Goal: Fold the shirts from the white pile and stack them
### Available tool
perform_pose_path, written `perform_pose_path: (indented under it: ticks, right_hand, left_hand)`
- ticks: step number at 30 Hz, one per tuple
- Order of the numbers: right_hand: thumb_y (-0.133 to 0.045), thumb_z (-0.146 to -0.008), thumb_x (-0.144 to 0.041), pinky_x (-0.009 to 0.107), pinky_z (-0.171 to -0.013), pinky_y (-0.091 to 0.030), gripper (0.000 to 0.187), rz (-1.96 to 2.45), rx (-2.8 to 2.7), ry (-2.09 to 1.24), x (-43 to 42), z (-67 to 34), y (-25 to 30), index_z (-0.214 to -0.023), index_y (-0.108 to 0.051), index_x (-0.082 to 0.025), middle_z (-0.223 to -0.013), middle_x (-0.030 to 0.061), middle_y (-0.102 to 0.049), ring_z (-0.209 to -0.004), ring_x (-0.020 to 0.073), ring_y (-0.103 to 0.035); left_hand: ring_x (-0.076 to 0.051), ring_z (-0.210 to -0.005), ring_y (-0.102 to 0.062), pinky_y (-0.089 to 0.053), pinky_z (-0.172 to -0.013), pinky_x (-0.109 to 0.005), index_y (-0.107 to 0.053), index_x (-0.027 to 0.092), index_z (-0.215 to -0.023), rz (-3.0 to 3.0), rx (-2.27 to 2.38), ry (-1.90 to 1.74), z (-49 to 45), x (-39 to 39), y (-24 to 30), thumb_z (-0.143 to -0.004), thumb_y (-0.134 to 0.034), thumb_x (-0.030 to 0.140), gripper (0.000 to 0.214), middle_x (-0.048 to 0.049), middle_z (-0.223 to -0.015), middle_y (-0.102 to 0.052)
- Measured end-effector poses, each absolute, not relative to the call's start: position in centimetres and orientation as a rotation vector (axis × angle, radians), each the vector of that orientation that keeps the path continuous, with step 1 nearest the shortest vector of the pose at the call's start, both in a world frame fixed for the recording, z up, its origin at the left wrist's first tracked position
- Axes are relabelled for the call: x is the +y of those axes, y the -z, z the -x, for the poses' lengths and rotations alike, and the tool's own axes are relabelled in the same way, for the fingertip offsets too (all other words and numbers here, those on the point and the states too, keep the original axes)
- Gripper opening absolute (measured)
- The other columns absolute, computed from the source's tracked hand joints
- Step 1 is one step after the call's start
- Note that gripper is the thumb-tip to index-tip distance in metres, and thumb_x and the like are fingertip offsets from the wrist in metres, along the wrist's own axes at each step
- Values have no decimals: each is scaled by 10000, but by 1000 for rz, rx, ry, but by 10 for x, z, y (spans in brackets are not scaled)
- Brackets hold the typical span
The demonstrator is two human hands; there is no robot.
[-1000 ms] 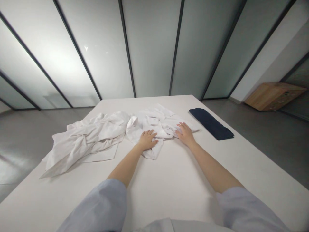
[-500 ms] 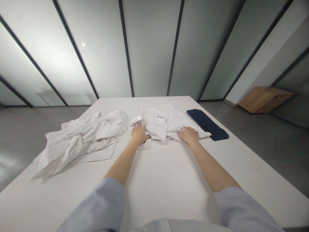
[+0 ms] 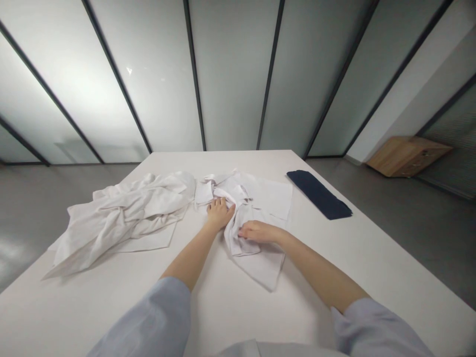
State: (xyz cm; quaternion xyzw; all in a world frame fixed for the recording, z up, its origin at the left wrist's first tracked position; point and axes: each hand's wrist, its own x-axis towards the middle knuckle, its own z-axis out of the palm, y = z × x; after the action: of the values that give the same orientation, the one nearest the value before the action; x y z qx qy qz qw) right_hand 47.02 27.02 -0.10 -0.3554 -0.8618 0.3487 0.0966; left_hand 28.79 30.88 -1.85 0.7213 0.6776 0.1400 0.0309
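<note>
A rumpled white shirt (image 3: 277, 198) lies on the middle of the table, bunched toward its centre. One flap of it reaches toward me, below my right hand. My left hand (image 3: 219, 213) rests on the bunched cloth near the collar, palm down, fingers stretched forward and thumb apart. Just to the right and nearer to me, my right hand (image 3: 259, 231) is closed on a fold of the same shirt, with its fingertips partly hidden in the cloth.
A loose heap of white cloth (image 3: 122, 218) spreads over the left side of the white table (image 3: 238, 317). A folded dark navy cloth (image 3: 319, 195) lies near the right edge. Beyond stand frosted glass panels (image 3: 230, 74) and, on the floor at right, a wooden cabinet (image 3: 405, 156).
My right hand has moved left and nearer to me, drawing the shirt's right side inward and forward. The shirt no longer touches the navy cloth. My left hand has shifted slightly right and nearer.
</note>
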Motion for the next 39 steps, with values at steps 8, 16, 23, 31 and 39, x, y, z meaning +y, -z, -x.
perform_pose_path:
  ticks: [8,16,23,31,39]
  right_hand:
    - [-397,-927,-299,381,-1065,-345,382,1561,-2197,-410,317,-516,12,-1216,-616,-177,-1292,122,-594,-1232,235,-507]
    - [-278,-968,-466,525,-1081,-263,554,2197,-2226,-159,321,-556,26,-1425,-394,-175,-1549,146,-276,-1409,295,-263]
    - [-354,-944,-395,432,-842,-446,451,2256,-2402,-123,291,-550,-4,-1073,-679,-109,-1117,235,-658,-1045,331,-611]
    - [-407,-935,-376,430,-1056,-308,474,1955,-2500,-125,309,-557,-3,-1368,-493,-202,-1455,136,-444,-1326,294,-404]
    - [-366,-941,-511,488,-995,-334,557,2148,-2319,40,286,-541,23,-1348,-496,-154,-1391,216,-463,-1261,353,-427]
  left_hand:
    - [-287,-1408,-282,-230,-1129,-466,-359,150,-1421,-2500,1632,-223,-271,316,23,-895,-408,539,656,-164,-1509,-350]
    - [-256,-1416,-273,-193,-1144,-462,-379,208,-1421,-2568,1492,-151,-246,338,18,-896,-395,587,648,-128,-1526,-336]
    - [-325,-1289,-430,-335,-1030,-469,-548,180,-1234,-2435,2137,-197,-210,353,-14,-884,-470,464,458,-172,-1333,-531]
    - [-308,-1205,-515,-390,-968,-433,-536,171,-1251,-2408,1876,-7,-253,332,1,-893,-337,612,603,-176,-1296,-558]
    - [-363,-1315,-395,-291,-1057,-494,-507,149,-1299,-2397,1958,-15,-233,341,7,-819,-389,714,751,-203,-1396,-472]
